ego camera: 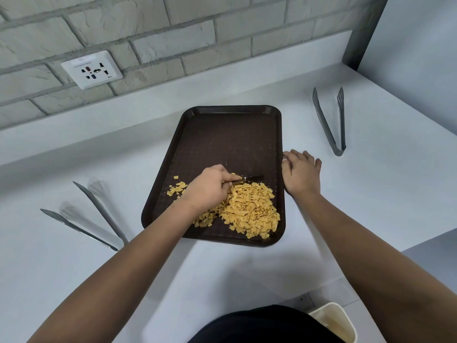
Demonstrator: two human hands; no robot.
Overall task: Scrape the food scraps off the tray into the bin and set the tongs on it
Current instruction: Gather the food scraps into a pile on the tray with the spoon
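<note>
A dark brown tray (230,134) lies on the white counter. A heap of yellow food scraps (249,209) covers its near right part. My left hand (210,189) is shut on a dark utensil (249,179) whose blade rests on the tray at the far edge of the heap. My right hand (300,174) lies flat against the tray's right rim, fingers spread. One pair of metal tongs (331,122) lies to the right of the tray, another pair of tongs (91,216) to the left. A cream bin (338,320) stands on the floor at the bottom right.
A brick wall with a white socket plate (92,69) runs behind the counter (74,280). The counter's right edge drops off near the bin. My dark clothing fills the bottom centre.
</note>
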